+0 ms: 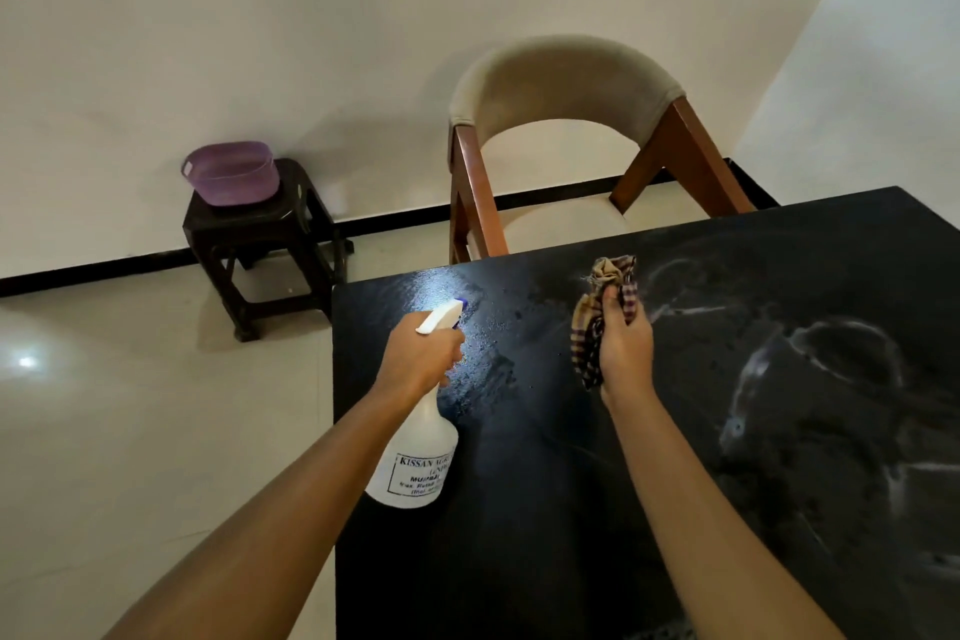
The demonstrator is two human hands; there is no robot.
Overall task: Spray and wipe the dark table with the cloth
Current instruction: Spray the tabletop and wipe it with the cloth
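From the head view, looking down over both outstretched forearms, the left hand (422, 351) is wrapped around the neck of a white spray bottle (418, 452), its fingers curled at the trigger and its nozzle aimed out over the dark table (545, 509). The bottle hangs over the table's left edge, with printed black lettering on its body. The right hand (626, 346) holds a bunched checked cloth (608, 307) above the tabletop, fingers closed around it so the fabric sticks out above and below the fist; whether the cloth touches the surface, I cannot tell. The tabletop in front of the nozzle glistens with wet droplets under a bright reflection, and pale smeared streaks curve across its right half. Beyond the far edge stands a wooden chair (566, 83) with a beige padded back, pushed close to the table. To the left, against the white wall, a purple plastic tub (231, 172) sits on a small dark stool (260, 244) on the pale tiled floor (130, 431).
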